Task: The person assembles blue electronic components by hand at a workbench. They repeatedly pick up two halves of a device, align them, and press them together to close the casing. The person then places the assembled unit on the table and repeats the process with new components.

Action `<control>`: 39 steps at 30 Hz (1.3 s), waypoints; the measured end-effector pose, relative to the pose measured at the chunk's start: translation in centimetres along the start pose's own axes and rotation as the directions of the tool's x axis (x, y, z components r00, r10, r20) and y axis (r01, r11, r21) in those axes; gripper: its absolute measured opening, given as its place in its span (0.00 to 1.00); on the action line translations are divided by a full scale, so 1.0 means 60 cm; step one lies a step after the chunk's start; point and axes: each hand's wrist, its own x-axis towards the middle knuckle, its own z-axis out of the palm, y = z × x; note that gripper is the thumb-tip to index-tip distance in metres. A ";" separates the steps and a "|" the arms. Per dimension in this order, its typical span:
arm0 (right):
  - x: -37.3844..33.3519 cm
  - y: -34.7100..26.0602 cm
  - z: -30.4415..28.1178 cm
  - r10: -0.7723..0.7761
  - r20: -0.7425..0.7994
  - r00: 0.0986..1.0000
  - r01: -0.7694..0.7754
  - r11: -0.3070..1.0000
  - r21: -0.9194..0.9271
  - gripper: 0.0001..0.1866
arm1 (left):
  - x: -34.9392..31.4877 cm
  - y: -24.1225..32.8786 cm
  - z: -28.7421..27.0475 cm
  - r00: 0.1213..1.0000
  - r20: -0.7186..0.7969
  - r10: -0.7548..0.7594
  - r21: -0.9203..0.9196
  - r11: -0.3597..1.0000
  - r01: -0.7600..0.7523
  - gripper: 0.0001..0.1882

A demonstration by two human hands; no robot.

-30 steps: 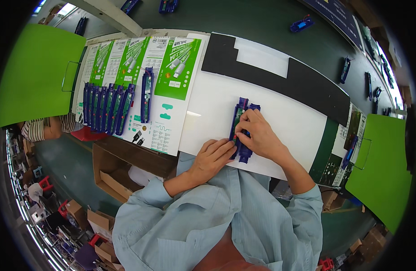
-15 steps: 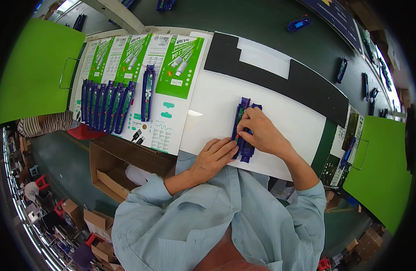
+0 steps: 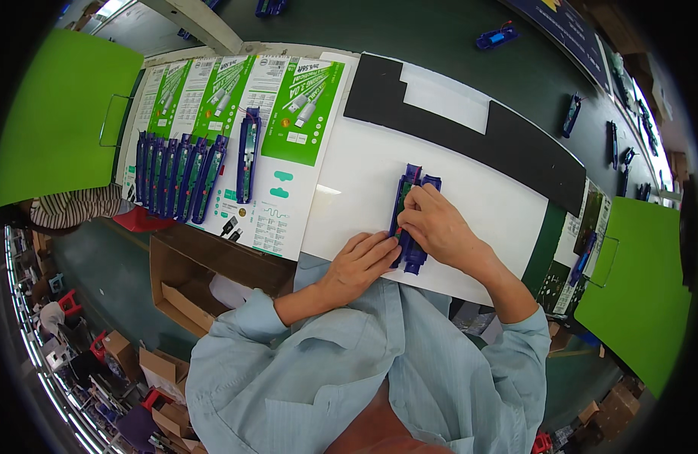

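Two long blue plastic housings lie side by side on the white board in front of me. The left one (image 3: 404, 189) carries a narrow green circuit board. Its neighbour on the right (image 3: 413, 261) is partly hidden under my right hand. With fingertips together, my left hand (image 3: 359, 263) holds the lower end of the left housing. My right hand (image 3: 438, 225) is closed in a pinch over the middle of the housings. Whatever sits between its fingertips is too small and covered to make out.
Several similar housings (image 3: 171, 178) stand in a row on printed card at left, with a single one (image 3: 248, 155) beside them. Black strip (image 3: 462, 129) edges the board's far side. Beyond runs a dark green belt (image 3: 409, 30) carrying more housings. Green panels (image 3: 57, 113) flank both sides.
My right hand has shifted slightly along the housing, its fingers drawn closer together. My left hand stays put. Pieces on the far belt have slid a little to the left.
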 end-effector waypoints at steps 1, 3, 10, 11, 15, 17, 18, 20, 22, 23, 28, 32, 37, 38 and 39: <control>0.001 0.002 0.002 -0.012 -0.005 1.000 0.012 1.000 -0.004 0.03 | 0.003 0.000 -0.002 1.000 0.000 0.001 -0.009 1.000 -0.001 0.24; 0.001 0.003 0.004 -0.037 -0.005 0.999 0.037 0.999 -0.021 0.02 | 0.006 -0.001 -0.004 1.000 0.001 0.006 -0.025 1.000 -0.006 0.24; -0.008 0.005 0.015 -0.095 -0.014 0.995 0.095 0.995 -0.025 0.02 | 0.011 -0.003 -0.009 1.000 0.023 0.018 0.006 1.000 -0.019 0.25; -0.010 0.005 0.015 -0.096 -0.020 0.995 0.096 0.995 -0.018 0.01 | 0.012 -0.003 -0.010 0.999 0.024 0.027 0.026 0.999 -0.027 0.25; -0.026 0.009 0.022 -0.093 -0.085 0.992 0.089 0.995 -0.049 0.07 | 0.010 -0.001 -0.011 0.999 0.032 0.035 0.090 0.995 -0.038 0.24; -0.029 0.010 0.015 -0.091 -0.140 0.986 0.083 0.995 -0.064 0.12 | 0.015 -0.004 -0.013 0.999 0.024 0.041 0.103 0.994 -0.043 0.24; -0.038 0.002 0.014 0.019 -0.217 0.976 -0.031 0.998 -0.052 0.16 | 0.018 -0.005 -0.017 0.998 0.052 0.036 0.098 0.994 -0.041 0.24; -0.069 -0.023 0.013 0.228 -0.355 0.906 -0.245 0.969 -0.003 0.24 | 0.032 -0.002 -0.032 0.995 0.101 0.020 0.090 0.996 -0.029 0.23; -0.100 -0.031 0.024 0.431 -0.167 0.887 -0.420 0.902 0.094 0.44 | 0.042 0.003 -0.038 0.985 0.169 0.013 0.120 0.992 -0.033 0.22; -0.110 -0.042 0.037 0.428 -0.120 0.896 -0.421 0.903 0.081 0.46 | 0.046 0.007 -0.041 0.978 0.208 0.015 0.132 0.990 -0.043 0.21; -0.096 -0.022 -0.011 0.422 -0.037 0.906 -0.375 0.838 0.396 0.42 | 0.088 0.009 -0.098 0.981 0.177 0.084 0.015 0.996 -0.088 0.18; 0.021 0.080 -0.140 0.213 -0.127 0.969 -0.140 0.892 0.431 0.38 | 0.227 -0.050 -0.149 0.990 0.083 0.115 0.138 0.982 -0.126 0.15; 0.313 0.280 -0.174 0.304 -0.209 0.930 -0.126 0.795 0.594 0.39 | 0.430 -0.301 -0.124 0.995 0.009 0.099 0.336 0.937 -0.096 0.10; 0.340 0.265 -0.189 0.413 -0.242 0.878 -0.218 0.794 0.567 0.38 | 0.448 -0.348 -0.117 0.997 -0.027 0.074 0.393 0.918 -0.057 0.11; 0.353 0.299 -0.199 0.399 -0.494 0.773 -0.281 0.913 0.298 0.38 | 0.477 -0.365 -0.105 0.991 -0.093 0.092 0.401 0.915 -0.048 0.12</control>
